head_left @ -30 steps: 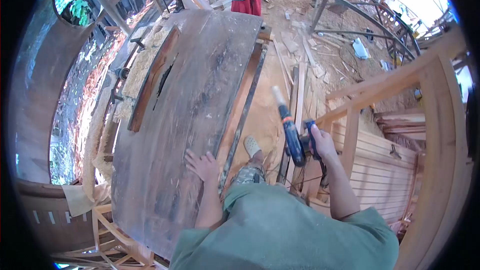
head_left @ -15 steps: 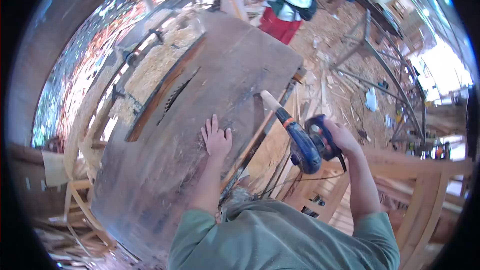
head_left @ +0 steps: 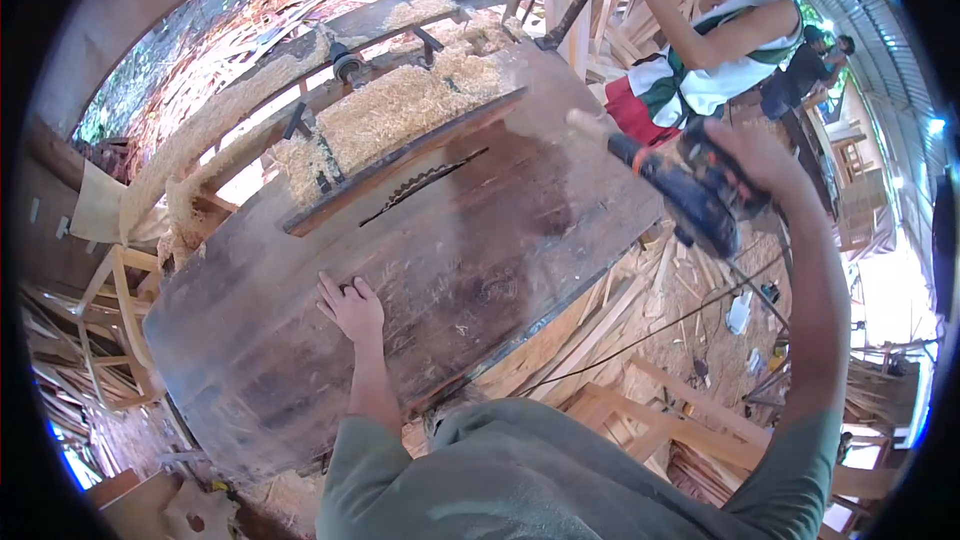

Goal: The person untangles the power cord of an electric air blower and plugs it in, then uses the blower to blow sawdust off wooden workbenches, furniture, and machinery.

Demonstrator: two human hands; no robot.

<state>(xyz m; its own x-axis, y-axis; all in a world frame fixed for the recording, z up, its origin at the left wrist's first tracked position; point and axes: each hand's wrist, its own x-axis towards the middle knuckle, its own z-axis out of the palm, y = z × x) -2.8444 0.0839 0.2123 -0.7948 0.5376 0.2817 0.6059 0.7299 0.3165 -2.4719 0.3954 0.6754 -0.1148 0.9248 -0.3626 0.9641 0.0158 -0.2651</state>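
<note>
Observed from the floor: the person's right hand [head_left: 755,155] has the handle of a blue blower [head_left: 700,205], with the fingers closed over it. Motion blur hides how far they wrap round, and whether the trigger is pressed cannot be told. The left hand [head_left: 355,310] has nothing in its grasp; it appears to rest on the wooden tabletop [head_left: 480,270], loosely spread, some fingers bent.

Change noted: a second ago the blower hung beside the table, above the floor. Half a second ago its pale nozzle [head_left: 590,127] reached the table's edge. It is now higher and toward the far end, with the nozzle pointing across that corner. The left hand, earlier near the edge by the person's body, lies further in. The view has also swung, so part of the apparent shift is the camera's.

Consequence, in my judgement: the blower is now presented to the tabletop rather than to the floor.

Condition of surface: a toothed blade [head_left: 425,185] shows in a slot, well apart from both hands. Just beyond it lies a wooden strip [head_left: 410,162], with sawdust [head_left: 390,115] heaped thickly behind. A co-worker [head_left: 730,50] stands near the nozzle's end of the table.
</note>
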